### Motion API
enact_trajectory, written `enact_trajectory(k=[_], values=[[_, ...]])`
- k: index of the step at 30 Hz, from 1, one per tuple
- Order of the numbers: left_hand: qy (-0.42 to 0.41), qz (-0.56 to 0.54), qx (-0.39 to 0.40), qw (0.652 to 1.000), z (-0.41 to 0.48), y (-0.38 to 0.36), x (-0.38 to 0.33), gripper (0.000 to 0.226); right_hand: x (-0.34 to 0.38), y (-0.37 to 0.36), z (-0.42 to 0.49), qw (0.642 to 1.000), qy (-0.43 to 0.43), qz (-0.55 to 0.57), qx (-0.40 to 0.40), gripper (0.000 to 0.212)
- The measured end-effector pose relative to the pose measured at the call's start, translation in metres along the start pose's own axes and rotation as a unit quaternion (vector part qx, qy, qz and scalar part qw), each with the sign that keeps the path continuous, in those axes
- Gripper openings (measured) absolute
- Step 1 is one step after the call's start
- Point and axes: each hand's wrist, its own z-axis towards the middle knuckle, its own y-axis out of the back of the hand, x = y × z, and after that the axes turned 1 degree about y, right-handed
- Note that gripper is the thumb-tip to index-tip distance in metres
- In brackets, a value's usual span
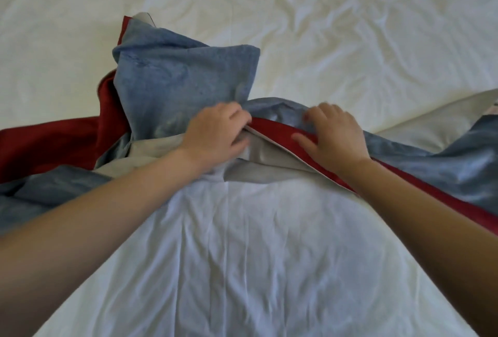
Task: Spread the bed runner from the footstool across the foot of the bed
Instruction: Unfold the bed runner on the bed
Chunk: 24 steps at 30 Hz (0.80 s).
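Gripping rumpled blue-red bed runner

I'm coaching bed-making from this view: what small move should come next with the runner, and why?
Probably draw the left hand leftward to unfold the bunched part. The bed runner is heaped and folded on the white sheet there, while beyond the right hand it already lies stretched out.

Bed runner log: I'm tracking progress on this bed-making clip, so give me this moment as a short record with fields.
runner: bed runner, blue face, red border, grey backing
state: bunched and partly folded, not yet flat
location: on the white sheet, crossing the bed
left hand: left hand gripping a fold near the middle
right hand: right hand pressing on the red edge, fingers spread
footstool: not in view
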Motion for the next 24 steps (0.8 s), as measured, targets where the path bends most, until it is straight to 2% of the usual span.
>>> enact_trajectory(k=[2, 4, 7, 8, 10, 13, 16, 18, 21, 24], values=[[-0.028, 0.036, 0.042, 0.998, -0.012, -0.008, -0.005, 0.045, 0.001, -0.007, -0.024, 0.997, 0.024, -0.03, 0.072, 0.041], [0.01, 0.035, 0.064, 0.997, -0.015, -0.016, -0.004, 0.056, 0.003, -0.016, -0.038, 0.984, -0.006, -0.097, 0.149, 0.048], [0.085, -0.014, 0.077, 0.993, -0.006, -0.021, -0.004, 0.066, 0.005, -0.024, -0.045, 0.975, -0.076, -0.15, 0.142, 0.033], [0.103, -0.025, 0.081, 0.991, -0.002, -0.02, -0.006, 0.062, 0.006, -0.025, -0.047, 0.975, -0.092, -0.155, 0.132, 0.024], [0.123, 0.007, 0.077, 0.989, 0.001, -0.015, -0.012, 0.04, 0.009, -0.027, -0.052, 0.977, -0.115, -0.132, 0.124, 0.014], [0.078, 0.091, 0.061, 0.991, -0.009, -0.013, -0.02, 0.014, 0.015, -0.028, -0.073, 0.978, -0.11, -0.1, 0.146, 0.016], [0.014, 0.059, 0.058, 0.996, -0.028, -0.014, -0.027, 0.009, 0.019, -0.023, -0.109, 0.97, -0.088, -0.106, 0.2, 0.021], [-0.031, 0.06, 0.038, 0.997, -0.045, -0.015, -0.036, 0.013, 0.019, -0.021, -0.138, 0.965, -0.081, -0.113, 0.222, 0.023], [-0.116, 0.099, 0.052, 0.987, -0.079, -0.016, -0.057, 0.011, 0.023, -0.021, -0.186, 0.955, -0.081, -0.125, 0.257, 0.024], [-0.183, 0.083, 0.049, 0.978, -0.114, -0.028, -0.079, 0.007, 0.026, -0.025, -0.218, 0.93, -0.085, -0.163, 0.318, 0.032]])
